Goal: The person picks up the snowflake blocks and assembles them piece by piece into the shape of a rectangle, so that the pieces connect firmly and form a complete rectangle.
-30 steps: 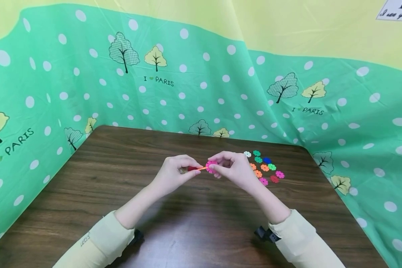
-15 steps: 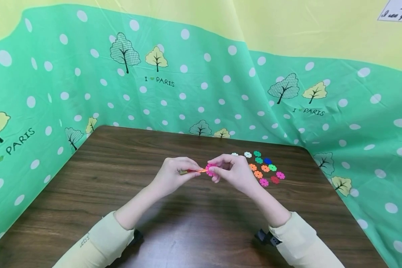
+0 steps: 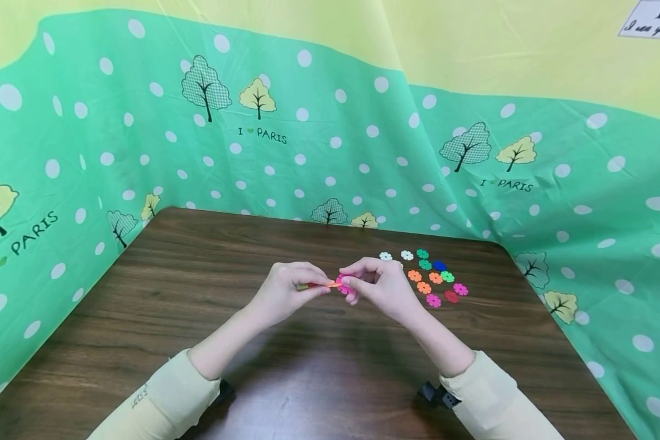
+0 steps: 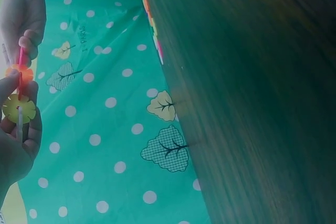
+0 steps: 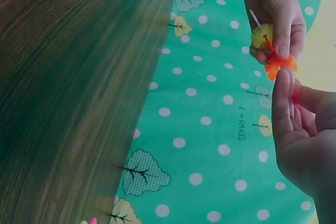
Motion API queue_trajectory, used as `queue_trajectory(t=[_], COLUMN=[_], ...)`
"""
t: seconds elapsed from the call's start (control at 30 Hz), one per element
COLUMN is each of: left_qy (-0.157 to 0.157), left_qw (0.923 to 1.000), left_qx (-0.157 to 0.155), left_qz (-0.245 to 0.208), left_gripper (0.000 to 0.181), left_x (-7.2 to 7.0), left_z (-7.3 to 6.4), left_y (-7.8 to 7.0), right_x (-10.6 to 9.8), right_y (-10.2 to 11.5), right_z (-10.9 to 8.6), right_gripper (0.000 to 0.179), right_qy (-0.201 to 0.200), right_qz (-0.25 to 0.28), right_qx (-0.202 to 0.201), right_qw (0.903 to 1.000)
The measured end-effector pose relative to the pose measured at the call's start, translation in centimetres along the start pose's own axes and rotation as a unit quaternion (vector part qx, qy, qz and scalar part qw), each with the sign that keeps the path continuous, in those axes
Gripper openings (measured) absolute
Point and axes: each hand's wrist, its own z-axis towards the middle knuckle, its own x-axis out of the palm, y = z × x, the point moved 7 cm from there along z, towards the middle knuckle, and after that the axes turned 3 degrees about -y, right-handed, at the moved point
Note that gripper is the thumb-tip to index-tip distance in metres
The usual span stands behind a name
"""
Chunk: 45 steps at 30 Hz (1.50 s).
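Note:
My left hand (image 3: 277, 296) pinches a short chain of notched, flower-shaped plastic discs. In the right wrist view it runs from a white disc (image 5: 255, 18) through a yellow disc (image 5: 261, 37) and a red disc (image 5: 268, 42) to an orange disc (image 5: 281, 66). My right hand (image 3: 387, 290) holds a pink disc (image 3: 343, 288) between thumb and fingers, against the orange one. The pink and orange discs stand crosswise and meet at their edges. Fingers hide part of the joint, so how deep the slots interlock cannot be told. Both hands are above the table.
Loose discs lie on the brown wooden table (image 3: 198, 244) to the right of my hands, among them a blue disc (image 3: 439, 266), a red one (image 3: 451, 296) and a white one (image 3: 407, 255). A green dotted cloth (image 3: 286, 171) hangs behind the table.
Both hands have sunk slightly with the joined discs, and the right hand no longer covers a white disc at the back. The left hand's chain has turned more edge-on.

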Motion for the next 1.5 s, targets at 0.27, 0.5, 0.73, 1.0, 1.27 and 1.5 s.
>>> queue_trajectory(t=[0.27, 0.5, 0.73, 1.0, 1.27, 1.5], left_qy=[-0.010, -0.012, -0.009, 0.002, 0.006, 0.009], left_qw=[0.9993, 0.9973, 0.9968, 0.9958, 0.9956, 0.9953], left_qx=[-0.023, -0.064, -0.071, -0.079, -0.078, -0.080], left_qz=[0.029, 0.034, 0.035, 0.046, 0.050, 0.055], left_gripper=[0.014, 0.015, 0.015, 0.010, 0.008, 0.009], left_x=[-0.2, -0.8, -1.1, -1.1, -1.0, -0.8], left_z=[0.0, -0.2, -0.4, -0.6, -0.7, -0.7], left_y=[0.5, 1.5, 1.7, 2.3, 2.4, 2.5], right_x=[-0.6, -3.4, -6.0, -7.5, -8.4, -9.1], right_y=[-0.8, -3.4, -4.6, -7.2, -11.7, -15.2], right_z=[0.2, 0.8, 0.8, 0.9, 1.5, 2.6], right_gripper=[0.026, 0.035, 0.041, 0.050, 0.059, 0.061], right_qy=[0.026, 0.009, 0.003, 0.019, 0.057, 0.083], right_qz=[-0.013, -0.103, -0.205, -0.297, -0.317, -0.338], right_qx=[-0.025, -0.067, -0.110, -0.149, -0.118, -0.110], right_qw=[0.9993, 0.9924, 0.9725, 0.9429, 0.9393, 0.9312])
